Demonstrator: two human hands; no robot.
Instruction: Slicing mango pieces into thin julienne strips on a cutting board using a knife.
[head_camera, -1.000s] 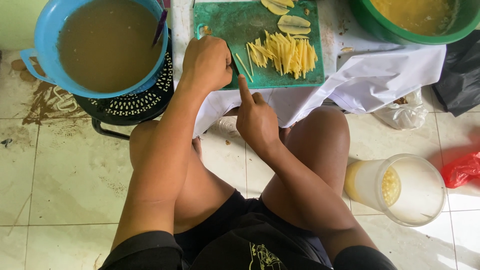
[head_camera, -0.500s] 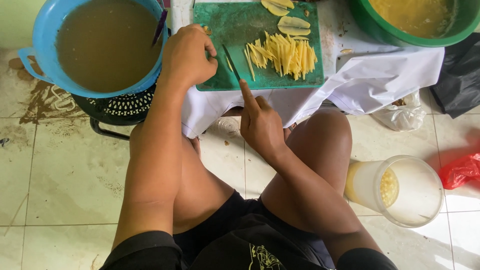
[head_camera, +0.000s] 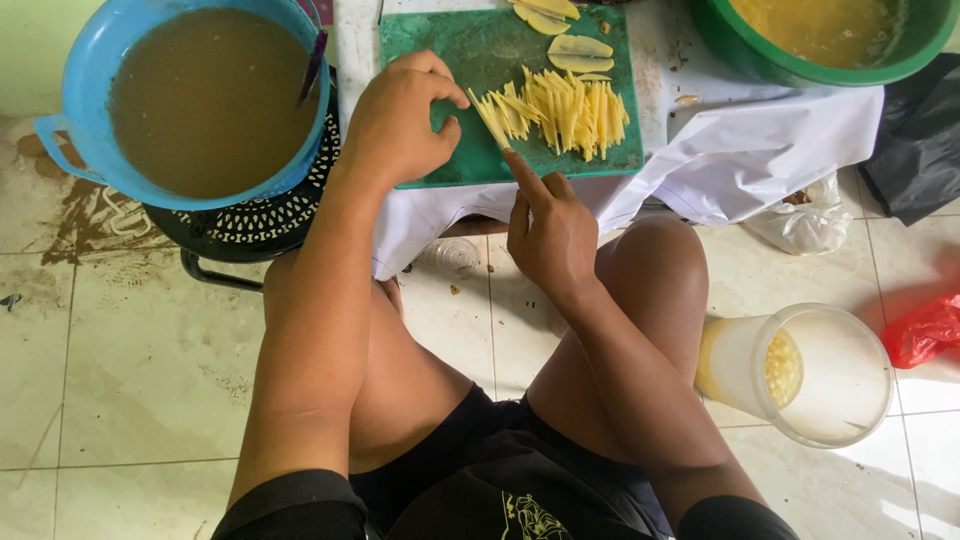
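my right hand (head_camera: 548, 235) grips a knife (head_camera: 490, 118) by the yellow strips (head_camera: 565, 108); my left hand (head_camera: 400, 125) rests curled and empty on the green board (head_camera: 470, 60).

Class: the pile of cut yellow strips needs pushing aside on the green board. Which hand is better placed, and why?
Probably the left hand. It rests empty on the green cutting board, fingers curled right beside the yellow strips. The right hand is busy holding the knife at the board's near edge.
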